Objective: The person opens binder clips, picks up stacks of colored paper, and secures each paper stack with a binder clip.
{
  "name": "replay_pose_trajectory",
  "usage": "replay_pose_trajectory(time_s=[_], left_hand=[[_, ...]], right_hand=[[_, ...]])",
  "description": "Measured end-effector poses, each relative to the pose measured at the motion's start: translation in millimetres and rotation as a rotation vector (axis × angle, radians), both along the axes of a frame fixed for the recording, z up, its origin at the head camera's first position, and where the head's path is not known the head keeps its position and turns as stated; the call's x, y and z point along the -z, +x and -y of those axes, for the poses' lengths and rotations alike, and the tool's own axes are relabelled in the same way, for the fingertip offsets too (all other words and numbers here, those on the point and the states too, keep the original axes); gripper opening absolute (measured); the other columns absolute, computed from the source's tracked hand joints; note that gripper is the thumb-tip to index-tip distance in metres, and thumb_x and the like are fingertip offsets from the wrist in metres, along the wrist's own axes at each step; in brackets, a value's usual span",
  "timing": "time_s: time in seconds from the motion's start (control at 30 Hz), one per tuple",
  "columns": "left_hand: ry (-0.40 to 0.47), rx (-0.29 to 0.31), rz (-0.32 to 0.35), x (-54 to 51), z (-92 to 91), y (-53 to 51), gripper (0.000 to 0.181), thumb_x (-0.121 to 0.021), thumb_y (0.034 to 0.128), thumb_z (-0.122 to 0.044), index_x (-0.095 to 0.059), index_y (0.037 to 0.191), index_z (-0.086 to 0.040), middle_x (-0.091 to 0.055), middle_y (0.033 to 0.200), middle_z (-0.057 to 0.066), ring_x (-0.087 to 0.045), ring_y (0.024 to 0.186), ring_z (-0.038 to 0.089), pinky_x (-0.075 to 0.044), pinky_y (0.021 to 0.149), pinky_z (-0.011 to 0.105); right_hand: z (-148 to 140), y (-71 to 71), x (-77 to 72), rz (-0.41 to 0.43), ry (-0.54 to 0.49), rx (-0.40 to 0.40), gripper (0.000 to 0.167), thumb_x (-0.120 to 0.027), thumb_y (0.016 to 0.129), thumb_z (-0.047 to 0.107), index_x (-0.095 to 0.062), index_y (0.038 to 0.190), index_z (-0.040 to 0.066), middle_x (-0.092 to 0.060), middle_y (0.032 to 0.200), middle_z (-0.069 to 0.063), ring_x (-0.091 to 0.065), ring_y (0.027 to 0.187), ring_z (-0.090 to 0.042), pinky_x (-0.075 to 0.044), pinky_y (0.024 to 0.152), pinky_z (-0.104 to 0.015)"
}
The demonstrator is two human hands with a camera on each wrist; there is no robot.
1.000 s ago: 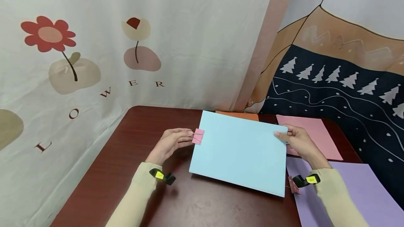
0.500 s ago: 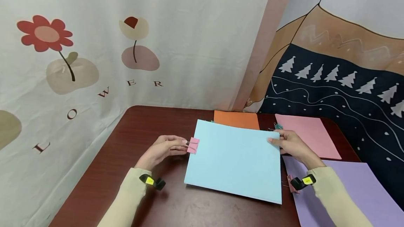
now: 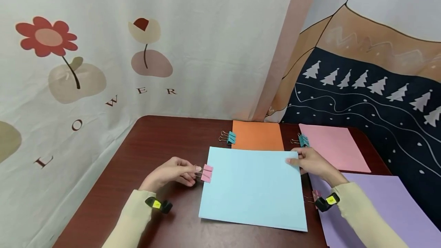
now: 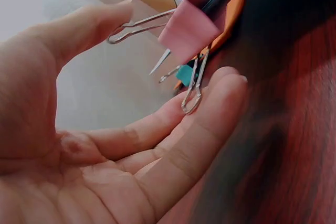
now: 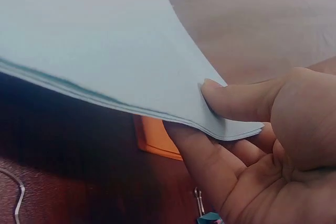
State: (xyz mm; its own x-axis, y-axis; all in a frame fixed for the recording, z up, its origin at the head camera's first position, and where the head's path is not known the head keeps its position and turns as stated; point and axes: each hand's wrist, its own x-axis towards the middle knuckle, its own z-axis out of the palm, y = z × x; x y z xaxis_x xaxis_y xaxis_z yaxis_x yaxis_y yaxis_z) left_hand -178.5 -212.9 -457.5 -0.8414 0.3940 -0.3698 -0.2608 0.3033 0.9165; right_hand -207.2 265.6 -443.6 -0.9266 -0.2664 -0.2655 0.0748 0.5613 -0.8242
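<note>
A stack of light blue paper (image 3: 253,190) is held low over the table, with a pink binder clip (image 3: 207,173) on its left edge. My left hand (image 3: 171,174) has the clip's wire handles between thumb and fingers; in the left wrist view the handles (image 4: 191,95) stand spread apart. At the stack's far right corner my right hand (image 3: 315,163) pinches the paper, thumb on top and fingers underneath. Several layered sheet edges (image 5: 105,103) show in the right wrist view.
Behind the stack lies orange paper (image 3: 258,135) with a teal binder clip (image 3: 231,137). Pink paper (image 3: 335,146) with another teal clip (image 3: 303,140) is at the back right. Purple paper (image 3: 379,202) with a pink clip (image 3: 316,194) lies at the right. The table (image 3: 117,186) is dark red wood.
Both hands have brought the blue stack down and toward me, slightly left, and it has turned straighter. The orange paper and both teal clips have come into view behind it.
</note>
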Motion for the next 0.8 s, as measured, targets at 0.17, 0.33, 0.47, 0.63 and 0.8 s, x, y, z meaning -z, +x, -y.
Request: replay_pose_trajectory(time_s=[0.17, 0.33, 0.47, 0.63, 0.8], left_hand=[[-0.051, 0.024, -0.003, 1.5, 4.3, 3.6, 0.046, -0.075, 0.0936, -0.030, -0.065, 0.113, 0.011, -0.075, 0.086, 0.019, -0.075, 0.074, 0.023, -0.066, 0.076, 0.040], [-0.102, 0.041, -0.012, 2.8, 4.6, 7.2, 0.043, -0.076, 0.0921, -0.031, -0.069, 0.104, 0.010, -0.072, 0.078, 0.013, -0.072, 0.068, 0.020, -0.065, 0.072, 0.039], [-0.158, 0.042, -0.029, 3.2, 2.8, 10.0, 0.041, -0.078, 0.0905, -0.032, -0.073, 0.097, 0.007, -0.070, 0.076, 0.010, -0.071, 0.067, 0.021, -0.065, 0.070, 0.039], [-0.273, 0.041, -0.068, 0.5, -2.6, 15.6, 0.039, -0.080, 0.0876, -0.039, -0.077, 0.091, 0.000, -0.071, 0.074, 0.009, -0.071, 0.064, 0.022, -0.064, 0.067, 0.037], [-0.390, 0.058, -0.109, -3.5, -8.4, 21.8, 0.041, -0.082, 0.0839, -0.047, -0.079, 0.089, -0.007, -0.070, 0.073, 0.006, -0.072, 0.063, 0.020, -0.062, 0.066, 0.034]], right_hand=[[2.8, 0.5, 5.0, 0.017, 0.021, -0.048, 0.036, -0.069, 0.099, 0.022, -0.066, 0.124, -0.002, -0.065, 0.088, -0.011, -0.073, 0.082, -0.020, -0.065, 0.070, -0.037], [4.4, 4.5, 8.1, 0.014, 0.019, -0.112, 0.040, -0.072, 0.097, 0.019, -0.064, 0.127, -0.007, -0.071, 0.092, -0.012, -0.074, 0.078, -0.022, -0.065, 0.066, -0.038], [4.8, 7.3, 9.1, -0.046, 0.087, -0.155, 0.031, -0.075, 0.094, 0.020, -0.071, 0.116, -0.001, -0.072, 0.087, -0.008, -0.070, 0.071, -0.019, -0.062, 0.061, -0.034], [4.4, 9.2, 12.1, -0.110, 0.182, -0.189, 0.022, -0.078, 0.092, 0.022, -0.074, 0.105, 0.006, -0.072, 0.087, -0.005, -0.065, 0.067, -0.015, -0.059, 0.058, -0.031], [4.2, 11.7, 14.1, -0.152, 0.272, -0.187, 0.011, -0.080, 0.089, 0.021, -0.074, 0.094, 0.013, -0.063, 0.077, -0.001, -0.054, 0.065, -0.015, -0.049, 0.057, -0.029]])
